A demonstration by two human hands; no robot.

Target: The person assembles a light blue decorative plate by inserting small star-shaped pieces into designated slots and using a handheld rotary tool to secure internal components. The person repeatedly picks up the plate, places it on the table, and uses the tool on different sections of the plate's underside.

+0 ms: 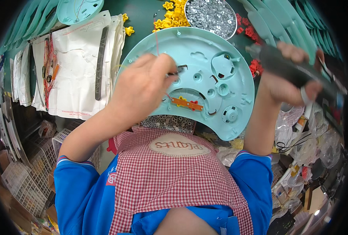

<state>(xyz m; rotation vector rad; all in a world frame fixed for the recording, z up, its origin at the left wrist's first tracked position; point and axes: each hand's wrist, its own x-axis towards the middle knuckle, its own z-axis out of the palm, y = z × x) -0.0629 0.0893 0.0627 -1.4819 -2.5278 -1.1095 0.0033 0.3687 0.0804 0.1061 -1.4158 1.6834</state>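
A crescent-shaped turquoise plastic shell lies in front of me with its inner side up, showing posts, holes and round housings. Over its left part is my left hand, thumb and fingers pinched by a small dark part I cannot make out. An orange circuit strip with wires sits along the shell's inner curve, beside a yellow star piece and a red star piece. Right of the shell, my right hand is raised and wrapped round a dark, motion-blurred power screwdriver.
Behind the shell stand a round bowl of metal screws, a heap of yellow star pieces and red pieces. White paper sheets with wired parts lie left. Turquoise panels are stacked at back right; white crates stand lower left.
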